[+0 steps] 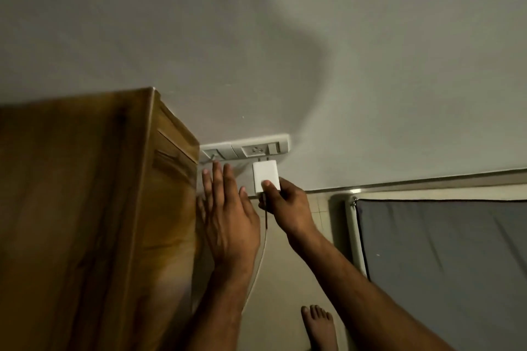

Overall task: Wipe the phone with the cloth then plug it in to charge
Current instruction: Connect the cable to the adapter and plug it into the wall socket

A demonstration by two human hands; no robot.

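Observation:
My right hand (286, 205) grips a white charger block (265, 175) by its lower end, thumb on its face. The block's prongs point up at the wall socket (256, 149) in a white switch plate (245, 148) and sit just below it. A white cable (261, 253) hangs down from the block between my arms. My left hand (228, 214) is flat with fingers spread, just left of the block and under the plate, holding nothing. Neither the phone nor the cloth is in view.
A tall wooden cabinet (94, 208) fills the left, its side close to the socket. A grey mattress (445, 259) lies on the floor at the right. A bare foot (319, 325) stands on the tiled floor below.

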